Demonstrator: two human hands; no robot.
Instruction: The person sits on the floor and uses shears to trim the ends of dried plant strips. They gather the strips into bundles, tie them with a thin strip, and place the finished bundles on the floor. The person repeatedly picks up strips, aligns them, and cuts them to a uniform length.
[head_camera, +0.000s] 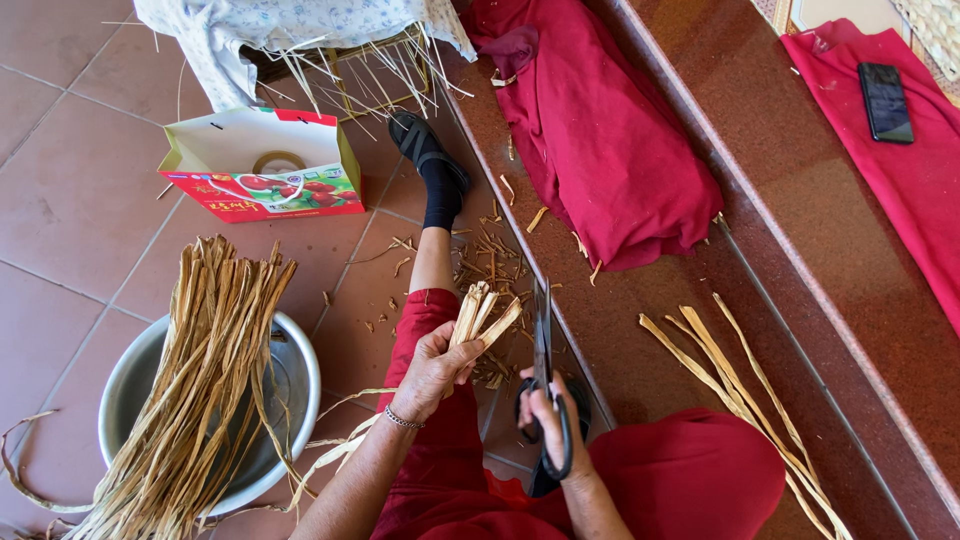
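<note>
Reddish tiled floor (70, 190), with a polished brown stone step (640, 320) running diagonally on the right. The person sits on the step edge in red clothing, one leg stretched out, foot in a black sock and sandal (432, 160).

Step in hand, as I read it: trimming dried straw strips to length. Left hand (432, 368) is closed around a small bunch of strips (482, 312), cut ends fanning upward. Right hand (548, 420) has its fingers through the black handles of the scissors (543, 345), blades pointing up and looking closed or nearly so, just right of the bunch, not touching it.

Next move probably needs the blades opened and squared across the bunch, with the left grip kept tight so the strips don't splay.

Counts:
- 1 metal basin (300, 350), a big sheaf of long strips (205, 370) leaning across it
- 1 loose set of long strips (750, 400) lying on the step, roughly half a dozen
- 1 pair of scissors
- 1 paper gift bag (262, 170), red and green
- 2 red cloths, one (600, 140) on the step and one (900, 150) upper right with 1 phone (886, 102) on it
- offcuts (490, 262) scattered by the leg, too many to count
</note>
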